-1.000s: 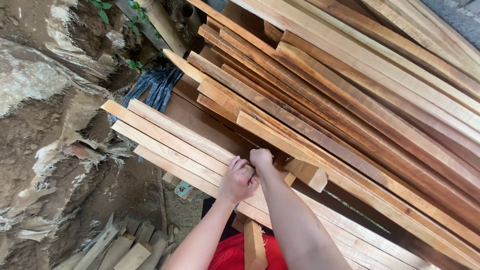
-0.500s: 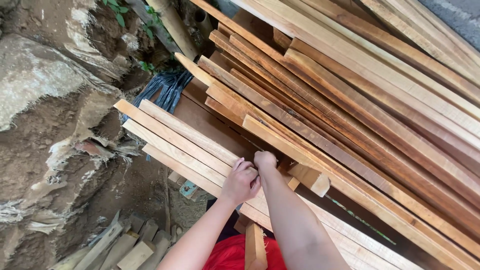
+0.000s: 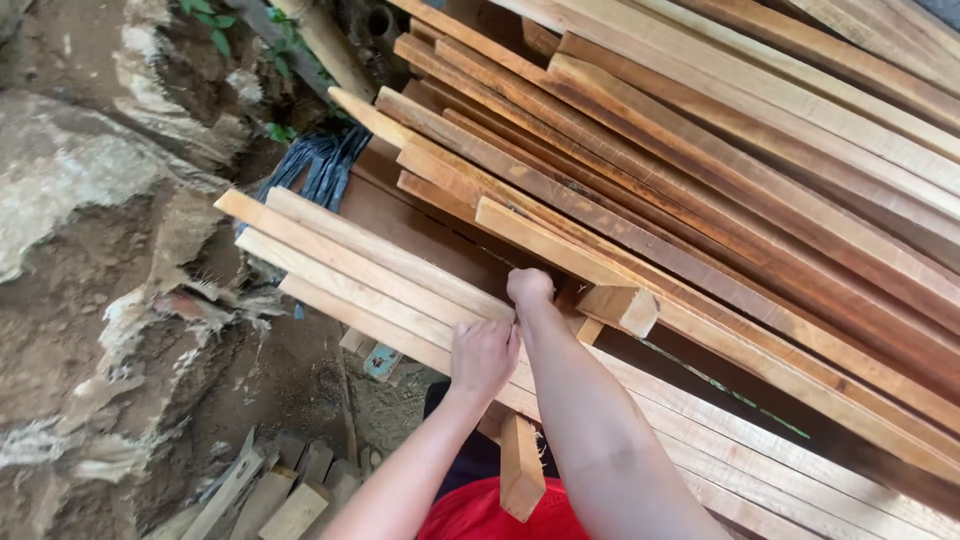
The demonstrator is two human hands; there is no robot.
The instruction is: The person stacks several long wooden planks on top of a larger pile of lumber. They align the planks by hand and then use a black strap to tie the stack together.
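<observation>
- Left hand (image 3: 483, 355) lies palm-down on the pale flat wooden planks (image 3: 370, 268), fingers curled over their upper edge, gripping them.
- Right hand (image 3: 529, 287) is closed in a fist just above the left, tucked under a long reddish-brown wooden slat (image 3: 560, 250); what it grips is hidden, can't tell.
- Pale planks sit side by side at the near-left edge of the big slanted stack of reddish timber boards (image 3: 760, 150).
- Short square-cut wooden block (image 3: 618, 307) just right of the right hand.
- Dark blue-black plastic sheeting (image 3: 318, 165) beyond the plank ends.
- Bare earth bank (image 3: 90, 250) at left.
</observation>
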